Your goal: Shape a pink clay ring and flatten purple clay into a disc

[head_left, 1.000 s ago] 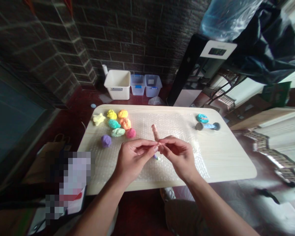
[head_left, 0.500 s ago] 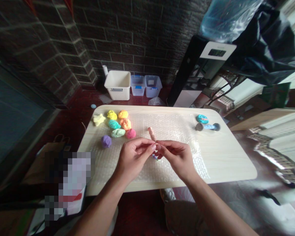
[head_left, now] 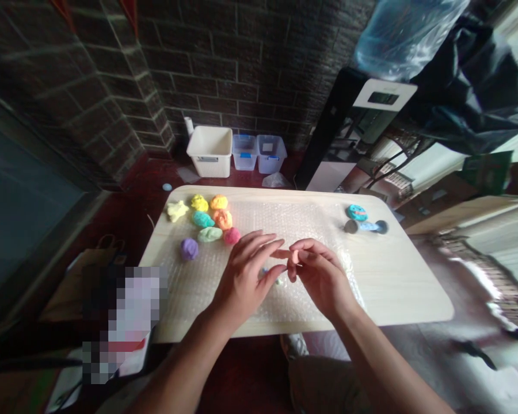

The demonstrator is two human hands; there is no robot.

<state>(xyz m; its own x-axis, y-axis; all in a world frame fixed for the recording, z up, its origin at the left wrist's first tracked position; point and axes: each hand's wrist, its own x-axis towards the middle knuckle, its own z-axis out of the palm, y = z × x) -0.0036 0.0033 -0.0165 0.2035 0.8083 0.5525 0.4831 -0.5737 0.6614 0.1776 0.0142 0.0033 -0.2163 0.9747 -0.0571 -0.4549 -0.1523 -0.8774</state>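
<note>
"What is in hand?"
"A slim peach clay roll (head_left: 282, 253), raised above the bubble wrap (head_left: 285, 217) on a pale table (head_left: 408, 276). The right hand (head_left: 328, 282) pinches it between thumb and fingertips."
"Which way does it point?"
"Its long axis runs crosswise, nearly level, from the right fingertips toward the left hand (head_left: 242, 279). The far tip slips behind the left fingers, so its exact end is hidden."
"And the left hand's grip?"
"Loose: fingers spread, thumb apart from the forefinger, nothing clasped. Whether a finger brushes the roll, one cannot tell."
"What lies around them?"
"A small object (head_left: 278, 281), mostly hidden, sits on the wrap below. To the left is a cluster of bright clay lumps (head_left: 223, 218), a purple ball (head_left: 189, 249) nearest the person; at far right, a blue disc (head_left: 357, 212) just beyond a dumbbell-shaped piece (head_left: 368, 226)."
</note>
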